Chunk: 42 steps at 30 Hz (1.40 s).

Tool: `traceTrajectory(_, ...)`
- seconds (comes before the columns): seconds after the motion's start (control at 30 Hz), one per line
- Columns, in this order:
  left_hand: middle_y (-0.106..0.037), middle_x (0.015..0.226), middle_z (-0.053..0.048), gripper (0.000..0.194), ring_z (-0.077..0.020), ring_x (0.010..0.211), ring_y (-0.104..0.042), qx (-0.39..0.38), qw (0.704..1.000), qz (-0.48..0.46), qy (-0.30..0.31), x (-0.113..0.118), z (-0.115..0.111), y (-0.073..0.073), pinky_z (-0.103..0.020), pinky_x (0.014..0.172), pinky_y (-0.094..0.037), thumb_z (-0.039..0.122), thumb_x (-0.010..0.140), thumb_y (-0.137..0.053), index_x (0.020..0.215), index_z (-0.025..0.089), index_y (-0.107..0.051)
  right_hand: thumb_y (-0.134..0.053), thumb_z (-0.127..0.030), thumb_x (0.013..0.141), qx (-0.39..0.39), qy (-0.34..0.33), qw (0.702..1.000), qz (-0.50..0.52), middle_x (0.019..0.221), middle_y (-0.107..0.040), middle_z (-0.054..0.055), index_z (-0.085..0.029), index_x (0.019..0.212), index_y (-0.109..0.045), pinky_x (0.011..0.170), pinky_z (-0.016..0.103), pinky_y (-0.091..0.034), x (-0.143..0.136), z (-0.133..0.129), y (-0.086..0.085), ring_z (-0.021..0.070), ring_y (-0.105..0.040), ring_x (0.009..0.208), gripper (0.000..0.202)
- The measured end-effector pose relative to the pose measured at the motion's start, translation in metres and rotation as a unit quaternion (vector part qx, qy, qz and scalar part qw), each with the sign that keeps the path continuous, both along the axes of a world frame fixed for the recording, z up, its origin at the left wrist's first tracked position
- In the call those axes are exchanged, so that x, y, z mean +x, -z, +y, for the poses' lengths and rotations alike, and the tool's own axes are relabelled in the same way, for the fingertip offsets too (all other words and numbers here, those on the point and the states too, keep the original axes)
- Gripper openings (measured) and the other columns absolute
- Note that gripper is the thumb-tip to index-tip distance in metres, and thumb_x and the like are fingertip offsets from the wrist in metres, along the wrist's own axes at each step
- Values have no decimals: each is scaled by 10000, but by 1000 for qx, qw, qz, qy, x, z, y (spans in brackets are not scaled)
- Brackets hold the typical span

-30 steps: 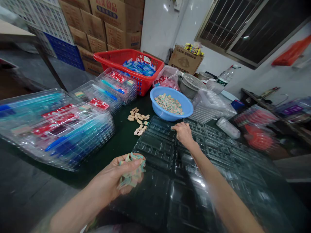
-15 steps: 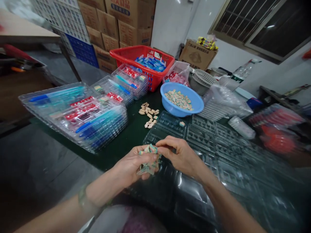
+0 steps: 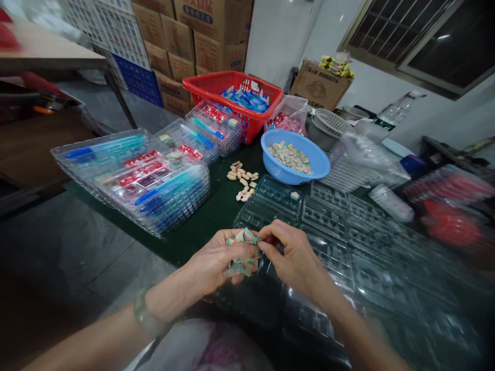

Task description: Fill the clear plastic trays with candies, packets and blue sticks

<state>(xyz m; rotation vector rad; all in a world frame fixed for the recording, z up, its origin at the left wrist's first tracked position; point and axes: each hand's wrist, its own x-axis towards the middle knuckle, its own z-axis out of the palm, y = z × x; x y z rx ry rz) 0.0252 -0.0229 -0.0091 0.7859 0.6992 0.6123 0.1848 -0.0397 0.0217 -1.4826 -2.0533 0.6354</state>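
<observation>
Green table (image 3: 193, 221) | left hand (image 3: 216, 257) clutching striped pieces (image 3: 244, 236) | right hand (image 3: 292, 252), back from tray (image 3: 270, 190), pinching at them | lone piece (image 3: 295, 196) left there

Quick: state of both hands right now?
Left hand: closed, holding a bunch of striped pieces.
Right hand: bent at the bunch's edge; whether it grips one cannot be told.

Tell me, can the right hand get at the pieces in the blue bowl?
Probably yes: the bowl is open-topped, and only low clear trays seem to lie between its pieces and the right hand, whose fingertips are at the left hand's bunch.
</observation>
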Motion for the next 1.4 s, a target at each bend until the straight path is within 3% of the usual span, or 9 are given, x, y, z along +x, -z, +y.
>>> traceTrajectory(0.2, -533, 590, -16, 87, -93, 476, -488, 7, 999, 36, -4, -2, -1, -4, -159, 343, -297, 173, 714, -582, 783, 121, -569, -523, -180, 787, -126, 27, 980, 154, 639, -533, -31, -174, 751, -569, 532, 203, -363, 5, 6, 2, 95, -472, 588, 59)
traceTrajectory(0.3, -540, 586, -22, 108, -93, 469, -483, 14, 999, 47, 0, -1, -1, -6, -162, 343, -296, 164, 715, -565, 809, 112, -577, -546, -219, 776, -137, 44, 970, 195, 665, -562, -15, -167, 755, -570, 557, 212, -384, 5, 9, 4, 106, -498, 613, 61)
traceTrajectory(0.57, -539, 553, -12, 38, -78, 423, -443, 36, 998, 59, -4, 3, -1, -2, -165, 336, -296, 156, 701, -548, 723, 126, -556, -515, -160, 774, -96, 39, 991, 87, 608, -539, -41, -195, 728, -565, 515, 204, -343, -6, 6, 2, 91, -470, 557, 76)
traceTrajectory(0.83, -511, 507, 11, 35, -71, 389, -416, 51, 994, 99, -15, 5, -2, -6, -165, 320, -277, 124, 656, -525, 625, 138, -522, -588, -263, 764, -133, 21, 986, 103, 619, -574, -34, -188, 733, -612, 512, 212, -361, -4, 11, 1, 97, -496, 562, 85)
traceTrajectory(1.07, -540, 546, -11, 57, -68, 395, -426, 58, 991, 119, 9, 6, -4, -9, -162, 323, -304, 161, 695, -551, 715, 112, -572, -584, -284, 777, -191, -21, 965, 177, 653, -583, -16, -160, 725, -614, 526, 203, -370, 5, 14, 4, 90, -491, 585, 138)
traceTrajectory(1.23, -564, 621, -27, 194, -93, 461, -485, -4, 998, 69, 5, 2, -3, -2, -161, 333, -303, 186, 701, -599, 884, 122, -599, -586, -329, 784, -187, 10, 960, 208, 689, -580, -17, -167, 785, -609, 564, 215, -383, 25, 15, -5, 90, -490, 603, 164)
traceTrajectory(1.4, -575, 738, -34, 290, -101, 540, -519, -33, 996, 75, -25, -9, 0, -4, -152, 353, -299, 245, 691, -655, 962, 157, -600, -608, -338, 764, -128, 92, 951, 268, 789, -633, 18, -165, 797, -609, 649, 240, -407, 69, 24, -11, 114, -541, 700, 177)
